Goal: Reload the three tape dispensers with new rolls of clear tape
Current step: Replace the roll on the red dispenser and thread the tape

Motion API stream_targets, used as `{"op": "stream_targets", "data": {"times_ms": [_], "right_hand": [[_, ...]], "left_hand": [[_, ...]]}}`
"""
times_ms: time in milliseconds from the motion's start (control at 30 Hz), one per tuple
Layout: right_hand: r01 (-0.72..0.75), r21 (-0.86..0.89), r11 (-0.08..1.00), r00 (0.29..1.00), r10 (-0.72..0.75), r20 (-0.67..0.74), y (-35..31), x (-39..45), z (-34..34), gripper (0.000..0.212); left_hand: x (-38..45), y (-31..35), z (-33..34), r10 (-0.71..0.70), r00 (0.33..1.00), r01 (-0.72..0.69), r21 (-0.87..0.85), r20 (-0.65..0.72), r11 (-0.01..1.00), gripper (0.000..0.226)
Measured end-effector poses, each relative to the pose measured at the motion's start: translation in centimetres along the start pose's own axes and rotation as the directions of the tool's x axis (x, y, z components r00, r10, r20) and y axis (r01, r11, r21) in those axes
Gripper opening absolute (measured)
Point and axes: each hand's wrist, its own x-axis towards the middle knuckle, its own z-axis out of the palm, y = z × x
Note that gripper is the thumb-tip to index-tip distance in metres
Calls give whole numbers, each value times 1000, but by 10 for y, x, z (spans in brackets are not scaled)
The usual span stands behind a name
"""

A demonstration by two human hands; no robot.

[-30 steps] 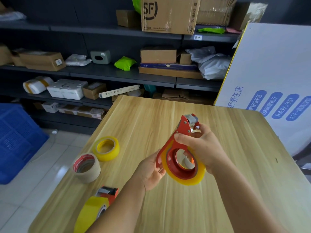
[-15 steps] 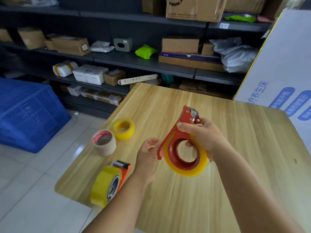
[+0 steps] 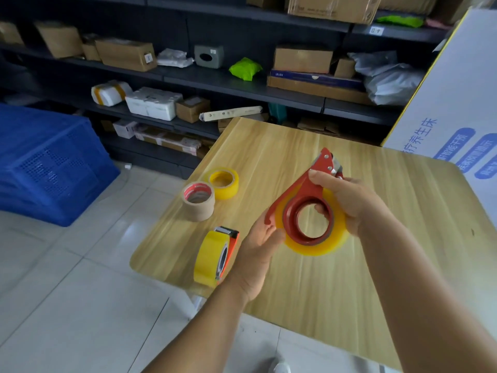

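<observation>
My right hand (image 3: 347, 203) grips a red tape dispenser (image 3: 301, 192) above the wooden table (image 3: 403, 265), thumb on its arm and fingers through its hub. A yellowish clear tape roll (image 3: 317, 246) sits on that hub. My left hand (image 3: 258, 254) touches the roll's lower left rim with relaxed fingers. A second dispenser loaded with a yellow roll (image 3: 212, 258) stands on edge near the table's left front corner. Behind it lie a tan roll (image 3: 198, 201) with a red-printed core and a small yellow roll (image 3: 223, 183).
Dark shelving (image 3: 242, 84) with cardboard boxes and parcels runs along the back. A blue plastic crate (image 3: 48, 162) stands on the tiled floor at the left. A large white printed board (image 3: 457, 103) leans at the table's right.
The view has swung right and down, so the table and rolls sit further right in frame. My left hand came off the dispenser, then returned to touch the roll's lower rim. My right hand keeps its grip.
</observation>
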Motion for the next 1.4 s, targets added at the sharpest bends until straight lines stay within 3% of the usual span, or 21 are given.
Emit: {"op": "stream_targets", "data": {"times_ms": [100,167,333,500,633,733,800,933,1133,1300,1400], "right_hand": [[-60,33,998,994,63,-88,18,-12,16,60],[-101,13,995,986,102,-132,32,-16,24,80],[-202,-59,978,972,192,-136,57,-24,40,38],[-278,-126,952,958,267,-102,83,-21,56,35],[-321,-155,934,947,315,-61,100,-15,68,43],[-339,-160,927,941,338,-33,112,-10,75,37],[-351,-176,920,936,352,-25,118,-7,78,35],[-358,-186,915,931,366,9,128,-1,82,34],[-383,-158,910,920,391,25,129,5,81,18],[-399,-113,910,915,404,23,129,2,80,23],[-397,-106,911,915,402,24,130,2,82,19]], "left_hand": [[-25,-16,1,-33,999,33,12,-15,999,89],[-39,-30,2,-94,991,94,0,-97,996,98],[-64,-53,1,-231,959,219,-88,-166,972,102],[-80,-73,-7,-368,891,326,-189,-265,926,92],[-81,-84,-8,-478,801,393,-285,-360,874,113],[-80,-90,-9,-541,758,405,-387,-365,829,120],[-80,-86,-8,-574,748,415,-439,-334,797,119],[-82,-83,-7,-632,710,441,-502,-312,744,89],[-75,-96,-13,-674,662,537,-420,-328,732,72],[-73,-106,-18,-655,649,526,-394,-387,754,68],[-70,-105,-18,-668,629,536,-401,-396,743,78]]}}
